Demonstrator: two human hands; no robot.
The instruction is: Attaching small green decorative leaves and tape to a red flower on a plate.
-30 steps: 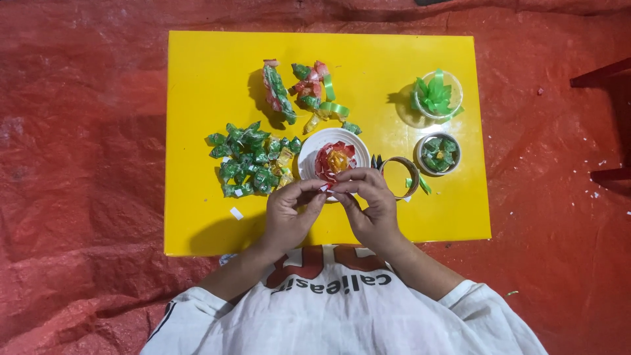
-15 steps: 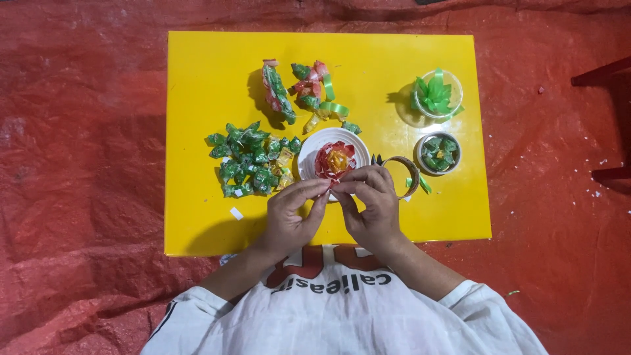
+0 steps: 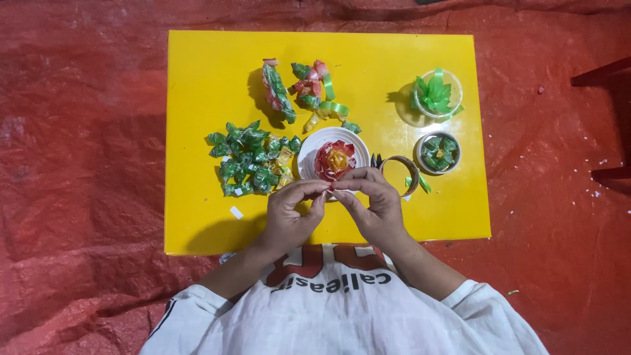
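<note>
Both hands, left [image 3: 292,213] and right [image 3: 374,207], are kept pinched together, seemingly on a small piece, unmoved beside the plate [image 3: 309,158].

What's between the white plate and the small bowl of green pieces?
A tape ring lies between the white plate and the small bowl, with small dark clips beside it, in the head view.

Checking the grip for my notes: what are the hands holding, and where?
Left hand and right hand pinch something small between fingertips; what it is cannot be told.
</note>
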